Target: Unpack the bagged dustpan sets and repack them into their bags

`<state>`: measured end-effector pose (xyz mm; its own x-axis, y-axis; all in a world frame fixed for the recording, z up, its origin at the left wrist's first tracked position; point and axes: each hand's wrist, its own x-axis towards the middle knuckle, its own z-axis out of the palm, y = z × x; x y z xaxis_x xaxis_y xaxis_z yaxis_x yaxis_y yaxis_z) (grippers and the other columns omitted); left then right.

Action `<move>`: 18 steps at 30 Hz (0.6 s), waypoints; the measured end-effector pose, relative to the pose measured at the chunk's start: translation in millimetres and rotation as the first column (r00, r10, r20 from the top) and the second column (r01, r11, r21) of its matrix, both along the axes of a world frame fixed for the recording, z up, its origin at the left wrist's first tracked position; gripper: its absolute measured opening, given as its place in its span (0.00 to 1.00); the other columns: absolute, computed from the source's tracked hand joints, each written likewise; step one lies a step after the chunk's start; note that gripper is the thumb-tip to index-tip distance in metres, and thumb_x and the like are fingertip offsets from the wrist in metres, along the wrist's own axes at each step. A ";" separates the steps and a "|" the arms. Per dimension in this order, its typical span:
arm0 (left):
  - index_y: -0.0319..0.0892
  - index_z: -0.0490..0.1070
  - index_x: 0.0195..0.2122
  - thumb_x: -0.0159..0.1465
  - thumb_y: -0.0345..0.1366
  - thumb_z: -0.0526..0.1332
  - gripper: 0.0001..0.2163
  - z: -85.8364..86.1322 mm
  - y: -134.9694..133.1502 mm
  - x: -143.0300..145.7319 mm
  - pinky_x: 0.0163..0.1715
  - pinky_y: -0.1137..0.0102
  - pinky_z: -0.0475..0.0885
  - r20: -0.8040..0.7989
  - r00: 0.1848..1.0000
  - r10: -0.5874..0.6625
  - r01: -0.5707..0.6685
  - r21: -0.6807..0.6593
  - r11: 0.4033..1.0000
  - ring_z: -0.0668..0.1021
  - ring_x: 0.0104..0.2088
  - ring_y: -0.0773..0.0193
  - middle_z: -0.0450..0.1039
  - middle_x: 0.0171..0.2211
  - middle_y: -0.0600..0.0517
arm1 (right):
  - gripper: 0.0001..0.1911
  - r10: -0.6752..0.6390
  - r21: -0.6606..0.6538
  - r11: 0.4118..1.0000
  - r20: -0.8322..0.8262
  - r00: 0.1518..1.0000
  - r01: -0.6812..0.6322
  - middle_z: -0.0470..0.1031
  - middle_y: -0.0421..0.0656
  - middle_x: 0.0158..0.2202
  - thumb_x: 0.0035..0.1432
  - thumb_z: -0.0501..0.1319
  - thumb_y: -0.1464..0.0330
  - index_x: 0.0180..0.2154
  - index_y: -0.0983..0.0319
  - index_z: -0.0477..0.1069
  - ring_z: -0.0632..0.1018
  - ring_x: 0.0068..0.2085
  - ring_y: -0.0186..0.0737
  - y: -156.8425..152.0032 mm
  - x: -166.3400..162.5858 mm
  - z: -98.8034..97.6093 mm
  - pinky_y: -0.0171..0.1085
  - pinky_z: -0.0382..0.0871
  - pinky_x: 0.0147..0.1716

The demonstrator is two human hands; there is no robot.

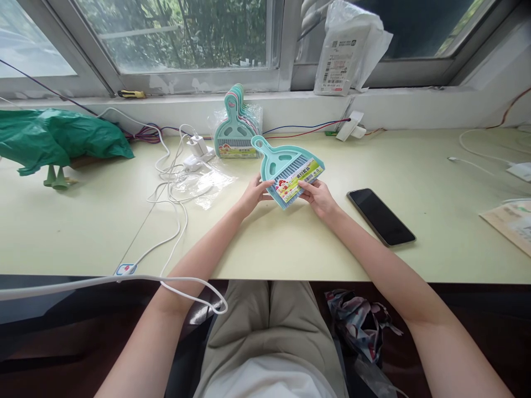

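Both hands pinched the teal plastic mini dustpan-and-brush set (288, 170), left hand (254, 194) at its bristle edge and right hand (318, 198) on its label, tilted up for viewing, just left of the black phone (380, 216) on the pale surface (103, 221).

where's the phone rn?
Head view: the black phone lies face up on the table, just right of the right hand holding the teal dustpan set.

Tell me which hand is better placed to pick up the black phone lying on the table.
Right. The right hand grips the small teal plastic dustpan-and-brush set on the side nearest the black phone. The left hand holds the far side and would probably have to cross over.
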<state>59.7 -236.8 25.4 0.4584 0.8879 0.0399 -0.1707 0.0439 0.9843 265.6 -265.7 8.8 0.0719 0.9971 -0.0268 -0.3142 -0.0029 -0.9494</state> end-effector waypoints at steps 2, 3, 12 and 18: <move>0.42 0.64 0.52 0.55 0.45 0.65 0.25 1.5 -1.4 -0.3 0.43 0.55 0.77 -0.033 0.999 0.004 -0.004 0.017 1.000 0.79 0.47 0.54 0.74 0.50 0.45 | 0.13 -0.011 -0.001 1.000 0.009 1.000 0.011 0.81 0.43 0.41 0.49 0.70 0.65 0.37 0.61 0.73 0.82 0.41 0.40 -0.1 -0.2 0.1 0.40 0.78 0.44; 0.42 0.64 0.52 0.54 0.45 0.65 0.26 2.0 -2.1 -0.3 0.42 0.55 0.78 -0.048 0.999 0.005 -0.004 0.026 1.000 0.79 0.46 0.53 0.74 0.50 0.44 | 0.13 -0.015 0.002 1.000 0.011 1.000 0.015 0.81 0.43 0.41 0.49 0.70 0.65 0.37 0.61 0.73 0.82 0.41 0.40 -0.1 -0.4 0.2 0.40 0.78 0.45; 0.42 0.62 0.52 0.52 0.37 0.67 0.27 -3.9 0.0 -0.3 0.40 0.58 0.78 -0.060 0.998 0.029 -0.026 0.057 0.998 0.79 0.45 0.54 0.73 0.49 0.45 | 0.16 -0.016 0.026 1.000 0.015 1.000 0.016 0.81 0.44 0.40 0.46 0.72 0.63 0.37 0.62 0.73 0.82 0.39 0.40 -0.3 -1.3 -0.2 0.42 0.78 0.44; 0.45 0.58 0.56 0.52 0.41 0.68 0.32 -0.6 -7.3 4.5 0.39 0.59 0.78 -0.078 0.996 0.039 -0.035 0.051 0.998 0.78 0.46 0.53 0.72 0.51 0.45 | 0.17 -0.023 0.021 1.000 0.037 0.999 0.023 0.81 0.44 0.39 0.45 0.72 0.63 0.36 0.62 0.73 0.82 0.39 0.40 -0.6 -1.7 0.0 0.42 0.78 0.45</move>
